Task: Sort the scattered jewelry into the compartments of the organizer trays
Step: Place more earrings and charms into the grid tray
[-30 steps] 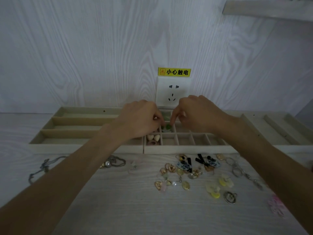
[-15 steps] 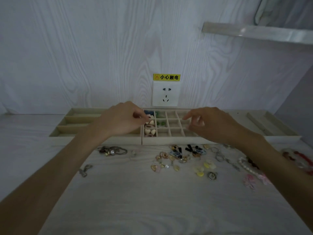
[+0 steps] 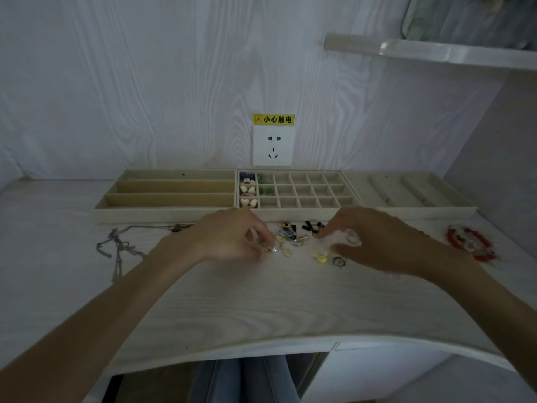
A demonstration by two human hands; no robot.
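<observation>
The scattered jewelry (image 3: 293, 242) lies in a loose cluster on the desk (image 3: 261, 301), just in front of the middle organizer tray (image 3: 302, 212). Both hands are now down over that pile. A second ago they were up over the gridded tray, fingertips together above its left columns; half a second ago they were parting and drawing back toward the person. That reads as one placement finished and a new pick beginning.

The left hand (image 3: 229, 238) hovers at the left edge of the cluster, its fingers (image 3: 263, 232) curled downward and closing toward a small pearl-and-metal piece (image 3: 270, 250). Whether they already have hold of it I cannot tell; the tips are blurred. The right hand (image 3: 374, 239) arches over the right side of the pile, fingers bent and spread, near a yellow charm (image 3: 321, 258) and a round metal piece (image 3: 339, 261). It appears to grip nothing yet, though motion blur leaves that uncertain.

In the middle tray, only the two leftmost columns hold anything: white heart-shaped pieces (image 3: 249, 195) and some green pieces (image 3: 266, 189) beside them. The other cells look bare. The long-slotted tray (image 3: 171, 193) on the left and the ridged tray (image 3: 412, 193) on the right show nothing in them. A silver chain (image 3: 119, 248) lies well to the left on the desk and a red bracelet (image 3: 469, 242) well to the right, so most of the sorting is, by my judgement, ahead.
</observation>
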